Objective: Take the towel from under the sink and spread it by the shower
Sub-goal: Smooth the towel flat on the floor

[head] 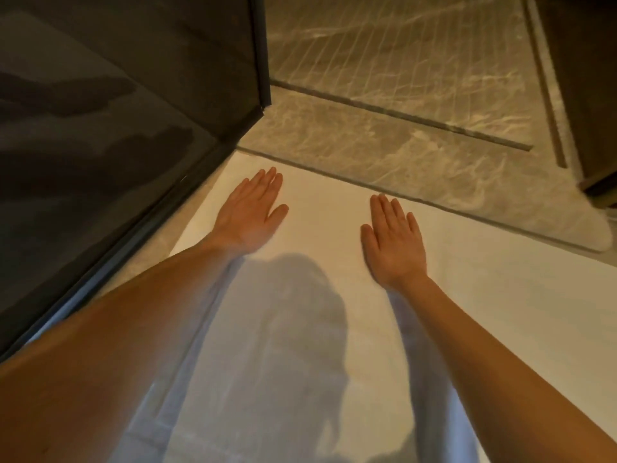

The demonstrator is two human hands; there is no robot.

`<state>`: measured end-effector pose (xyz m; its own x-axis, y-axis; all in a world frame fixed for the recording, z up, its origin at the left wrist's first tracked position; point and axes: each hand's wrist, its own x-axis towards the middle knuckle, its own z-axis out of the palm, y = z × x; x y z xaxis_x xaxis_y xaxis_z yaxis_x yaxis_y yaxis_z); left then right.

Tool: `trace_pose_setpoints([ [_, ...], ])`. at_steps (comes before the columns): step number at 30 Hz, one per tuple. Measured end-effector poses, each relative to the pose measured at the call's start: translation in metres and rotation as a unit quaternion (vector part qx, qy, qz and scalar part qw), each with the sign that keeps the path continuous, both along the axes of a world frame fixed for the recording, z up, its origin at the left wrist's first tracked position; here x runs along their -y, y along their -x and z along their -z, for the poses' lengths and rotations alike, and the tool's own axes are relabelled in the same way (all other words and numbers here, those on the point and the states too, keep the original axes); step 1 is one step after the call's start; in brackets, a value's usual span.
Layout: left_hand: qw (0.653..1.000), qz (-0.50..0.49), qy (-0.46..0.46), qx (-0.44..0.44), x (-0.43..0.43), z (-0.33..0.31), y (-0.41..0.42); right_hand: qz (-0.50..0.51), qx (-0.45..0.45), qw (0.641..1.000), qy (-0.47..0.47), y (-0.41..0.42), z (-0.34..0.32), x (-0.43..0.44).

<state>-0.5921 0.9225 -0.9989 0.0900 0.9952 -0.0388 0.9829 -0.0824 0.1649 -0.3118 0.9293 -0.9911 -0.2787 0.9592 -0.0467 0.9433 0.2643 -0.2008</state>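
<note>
A white towel (484,279) lies flat on the floor, its far edge running along a dark seam in the marble. My left hand (250,212) rests palm down on the towel's far left part, fingers stretched out together. My right hand (394,242) lies palm down on the towel too, a little to the right and nearer. Neither hand holds anything. My shadow falls across the middle of the towel between my forearms.
A dark glass panel with a black frame (260,61) stands at the left, its lower rail (133,235) running beside the towel's left edge. Beyond lies grey-brown marble floor (384,128) with a grooved section. A dark cabinet corner (597,182) sits at the right.
</note>
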Motion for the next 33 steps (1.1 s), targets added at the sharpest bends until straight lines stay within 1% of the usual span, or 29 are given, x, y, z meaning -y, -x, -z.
trace_pose_setpoints([
  [2,1.000,-0.027,0.001,0.007,-0.002,0.000,0.013,0.032,0.009,0.999,-0.007,-0.029,0.002,0.008],
  [4,0.999,-0.044,0.007,0.013,-0.001,-0.001,0.019,0.043,0.015,0.999,-0.013,-0.042,0.001,0.012],
  [8,0.998,-0.058,0.017,0.016,0.000,-0.007,0.018,0.041,0.014,0.999,-0.008,-0.043,0.000,0.011],
  [11,0.995,-0.093,0.030,-0.007,0.000,-0.020,-0.003,0.043,0.017,0.999,-0.001,-0.042,0.000,0.011],
  [12,0.997,-0.078,0.013,-0.017,0.004,-0.022,-0.022,0.043,0.018,0.999,-0.002,-0.042,0.000,0.012],
  [13,0.999,-0.041,-0.012,-0.021,0.012,-0.022,-0.048,0.043,0.017,0.999,-0.003,-0.041,0.000,0.012],
  [14,0.999,0.015,-0.030,-0.021,0.024,-0.019,-0.077,0.043,0.017,0.999,-0.003,-0.040,-0.001,0.012],
  [16,0.991,0.130,-0.026,0.000,0.058,-0.011,-0.130,0.043,0.019,0.999,-0.004,-0.041,-0.001,0.013],
  [17,0.988,0.154,-0.024,0.020,0.073,-0.008,-0.141,0.041,0.020,0.999,-0.003,-0.041,-0.001,0.013],
  [18,0.987,0.155,-0.027,0.038,0.081,-0.006,-0.140,0.041,0.020,0.999,-0.001,-0.041,-0.002,0.013],
  [20,0.991,0.119,-0.034,0.042,0.084,-0.007,-0.114,0.043,0.019,0.999,0.001,-0.041,-0.004,0.013],
  [23,0.999,0.009,-0.025,0.039,0.085,-0.004,-0.050,0.040,0.024,0.999,-0.003,-0.042,-0.003,0.015],
  [25,0.998,-0.046,-0.023,0.027,0.096,-0.005,-0.004,0.039,0.024,0.999,-0.003,-0.043,-0.003,0.015],
  [28,0.997,-0.073,-0.003,0.030,0.111,-0.006,0.037,0.037,0.026,0.999,0.001,-0.043,-0.002,0.012],
  [31,0.997,-0.075,0.001,0.031,0.114,-0.007,0.038,0.034,0.033,0.999,0.005,-0.042,-0.003,0.013],
  [33,0.997,-0.075,0.005,0.024,0.115,-0.009,0.037,0.059,0.028,0.998,0.018,-0.036,-0.010,0.014],
])
